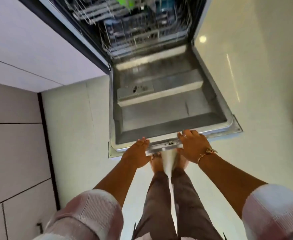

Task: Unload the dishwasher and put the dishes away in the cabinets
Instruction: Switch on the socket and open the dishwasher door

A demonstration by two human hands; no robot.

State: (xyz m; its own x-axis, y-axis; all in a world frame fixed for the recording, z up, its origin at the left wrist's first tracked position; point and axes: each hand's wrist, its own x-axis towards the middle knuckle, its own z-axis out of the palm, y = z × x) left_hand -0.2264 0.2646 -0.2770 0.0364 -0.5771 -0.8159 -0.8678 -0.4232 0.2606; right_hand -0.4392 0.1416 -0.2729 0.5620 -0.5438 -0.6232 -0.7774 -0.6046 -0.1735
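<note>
Steel-lined, the dishwasher door (168, 108) lies flat open, its near edge running crosswise before the person. The left hand (138, 153) and right hand (192, 146) both clasp that edge, fingers over, thumbs under. The racks (133, 32) sit straight ahead beyond it, about equally near either hand, I'd judge.

Arms outstretched; left hand (138, 153), right hand (192, 146) grip door edge (162, 144).

Ribbed pale-pink knit sleeves (93, 210) end near my elbows; grey-brown cloth trousers (190, 205); beige braided-cord bracelet (209, 152) on my right wrist.
</note>
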